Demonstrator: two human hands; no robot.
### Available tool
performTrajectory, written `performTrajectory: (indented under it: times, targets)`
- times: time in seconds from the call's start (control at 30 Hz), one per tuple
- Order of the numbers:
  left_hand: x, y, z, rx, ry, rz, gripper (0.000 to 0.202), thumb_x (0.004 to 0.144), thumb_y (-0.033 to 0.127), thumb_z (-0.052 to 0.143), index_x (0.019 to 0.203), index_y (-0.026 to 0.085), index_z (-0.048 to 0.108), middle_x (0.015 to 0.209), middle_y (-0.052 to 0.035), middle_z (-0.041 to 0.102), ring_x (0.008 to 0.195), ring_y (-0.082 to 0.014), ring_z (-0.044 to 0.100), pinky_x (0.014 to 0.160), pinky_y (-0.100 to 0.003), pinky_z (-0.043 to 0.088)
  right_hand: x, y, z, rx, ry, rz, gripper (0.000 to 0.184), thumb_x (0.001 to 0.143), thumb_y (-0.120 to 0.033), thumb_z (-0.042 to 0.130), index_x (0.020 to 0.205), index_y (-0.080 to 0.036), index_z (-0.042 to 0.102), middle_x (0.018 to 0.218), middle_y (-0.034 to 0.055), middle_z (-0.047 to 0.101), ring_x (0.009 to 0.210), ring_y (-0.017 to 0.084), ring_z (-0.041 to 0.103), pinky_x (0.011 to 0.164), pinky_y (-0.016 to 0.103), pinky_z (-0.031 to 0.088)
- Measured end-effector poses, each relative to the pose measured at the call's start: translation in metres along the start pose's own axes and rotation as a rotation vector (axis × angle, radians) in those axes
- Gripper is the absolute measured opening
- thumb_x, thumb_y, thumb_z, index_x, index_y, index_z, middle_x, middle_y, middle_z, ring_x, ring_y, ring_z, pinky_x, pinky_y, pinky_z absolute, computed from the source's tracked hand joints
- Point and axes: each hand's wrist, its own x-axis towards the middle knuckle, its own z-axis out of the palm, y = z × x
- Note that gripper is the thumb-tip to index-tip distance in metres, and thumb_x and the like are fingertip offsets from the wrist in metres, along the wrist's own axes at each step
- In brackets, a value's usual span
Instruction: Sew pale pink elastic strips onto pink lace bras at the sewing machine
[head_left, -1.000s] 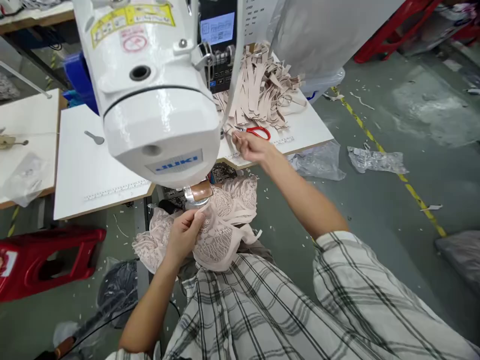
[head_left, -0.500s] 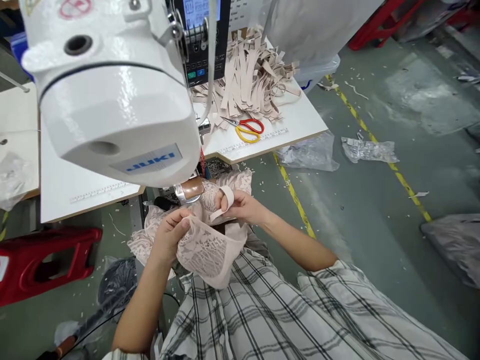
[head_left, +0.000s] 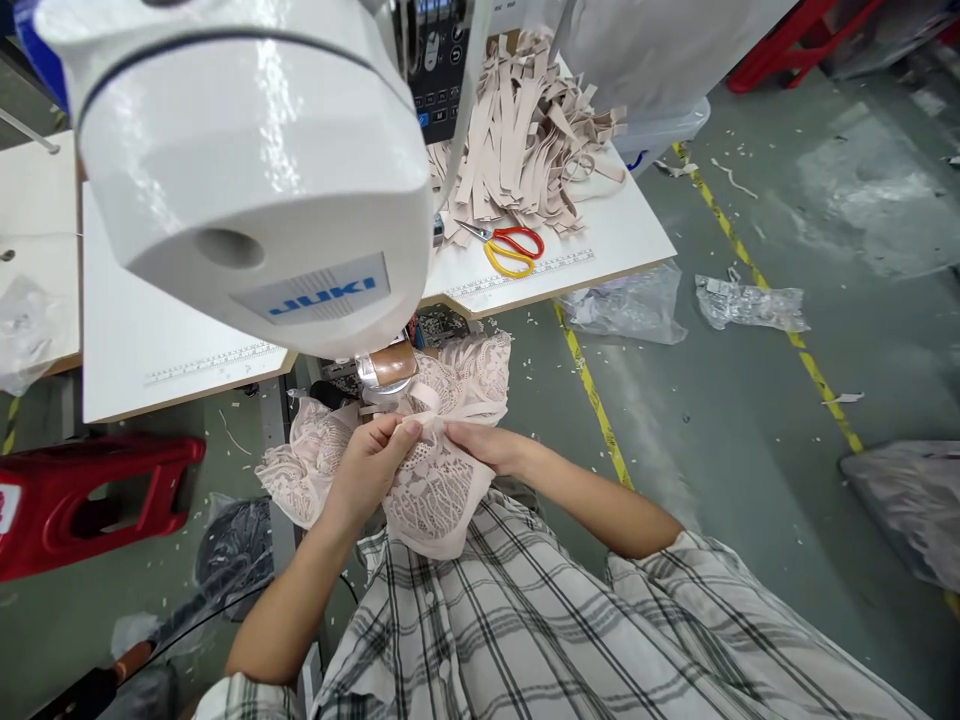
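A pale pink lace garment (head_left: 439, 490) hangs over my lap, just below the head of a white sewing machine (head_left: 247, 170). My left hand (head_left: 371, 465) pinches the top edge of the lace. My right hand (head_left: 484, 443) meets it from the right, fingers closed on the same edge together with a small beige elastic strip (head_left: 420, 400). Both hands sit just under the machine's metal arm end (head_left: 386, 368).
A heap of beige elastic strips (head_left: 525, 140) and red-and-yellow scissors (head_left: 510, 248) lie on the white table (head_left: 600, 240). A red plastic stool (head_left: 97, 495) stands at the left. Crumpled plastic bags (head_left: 750, 305) lie by a yellow floor line (head_left: 592, 395).
My right hand reached to the strips on the table, came back with one strip, and now presses it to the lace edge beside my left hand.
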Motion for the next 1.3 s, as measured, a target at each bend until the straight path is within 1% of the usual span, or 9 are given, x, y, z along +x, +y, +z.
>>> performTrajectory:
  times: [0.1,0.17,0.37,0.5,0.7,0.9,1.1,1.2,1.3]
  targets:
    - [-0.003,0.004,0.003,0.134,0.048,0.019,0.037,0.086,0.054,0.064,0.082,0.017,0.066,0.067,0.0006,0.059,0.059,-0.0126,0.052,0.054,-0.023,0.040,-0.004,-0.010,0.012,0.068,0.180,-0.168,0.043,0.078,-0.053,0.076,0.101,-0.017,0.070,0.080,0.0002,0.068,0.069,0.010,0.061,0.070,0.022,0.052]
    - [-0.004,0.007,0.006,0.201,0.068,0.040,0.038,0.088,0.054,0.061,0.078,0.017,0.064,0.065,0.0013,0.056,0.058,-0.0119,0.049,0.052,-0.023,0.037,-0.005,-0.019,0.021,0.051,0.212,-0.234,0.039,0.079,-0.047,0.077,0.104,-0.018,0.070,0.078,-0.0012,0.067,0.068,0.009,0.060,0.066,0.020,0.051]
    - [-0.009,0.012,0.010,0.311,0.075,0.111,0.039,0.092,0.051,0.055,0.074,0.017,0.060,0.063,0.0032,0.047,0.058,-0.0106,0.042,0.054,-0.023,0.033,-0.004,-0.029,0.027,0.035,0.254,-0.087,0.043,0.074,-0.056,0.077,0.090,-0.016,0.070,0.079,0.0002,0.067,0.069,0.010,0.061,0.062,0.020,0.052]
    - [-0.013,0.011,0.011,0.412,0.068,0.208,0.039,0.094,0.046,0.052,0.068,0.017,0.053,0.062,0.0040,0.041,0.059,-0.0104,0.038,0.055,-0.023,0.032,-0.003,-0.029,0.027,0.095,0.187,0.005,0.040,0.074,-0.051,0.079,0.091,-0.016,0.068,0.080,0.0016,0.070,0.069,0.011,0.063,0.062,0.022,0.052]
    - [-0.017,0.008,0.012,0.480,0.080,0.261,0.043,0.095,0.043,0.051,0.062,0.020,0.038,0.059,0.0050,0.034,0.056,-0.0097,0.033,0.052,-0.024,0.027,-0.005,-0.045,0.029,-0.101,0.127,-0.035,0.033,0.070,-0.039,0.082,0.087,-0.014,0.072,0.068,-0.0028,0.064,0.059,0.006,0.056,0.055,0.018,0.045]
    - [-0.020,0.005,0.013,0.497,0.050,0.254,0.041,0.096,0.044,0.051,0.064,0.019,0.047,0.057,0.0044,0.039,0.055,-0.0101,0.036,0.051,-0.023,0.028,-0.010,-0.051,0.020,-0.304,0.085,-0.093,0.025,0.073,-0.036,0.081,0.083,-0.013,0.074,0.074,-0.0005,0.065,0.065,0.007,0.056,0.061,0.019,0.044]
    - [-0.025,0.007,0.014,0.391,0.132,0.290,0.036,0.098,0.044,0.050,0.080,0.018,0.068,0.053,0.0053,0.040,0.049,-0.0098,0.038,0.049,-0.023,0.030,-0.009,-0.036,0.018,0.048,0.059,-0.243,0.033,0.073,-0.040,0.083,0.097,-0.021,0.069,0.086,-0.0027,0.065,0.070,0.007,0.058,0.068,0.020,0.049]
    - [-0.026,0.006,0.015,0.475,0.224,0.405,0.033,0.098,0.039,0.050,0.079,0.018,0.067,0.054,0.0046,0.044,0.051,-0.0097,0.041,0.050,-0.024,0.031,-0.010,-0.024,0.019,0.047,0.052,-0.127,0.046,0.072,-0.056,0.080,0.099,-0.021,0.068,0.090,-0.0004,0.067,0.075,0.010,0.060,0.072,0.023,0.052]
    - [-0.026,0.001,0.016,0.638,0.182,0.506,0.032,0.099,0.033,0.049,0.074,0.017,0.062,0.053,0.0053,0.041,0.049,-0.0089,0.039,0.051,-0.025,0.030,-0.012,-0.018,0.025,-0.013,0.047,-0.049,0.051,0.071,-0.065,0.076,0.086,-0.017,0.069,0.084,0.0018,0.069,0.075,0.012,0.062,0.070,0.023,0.053]
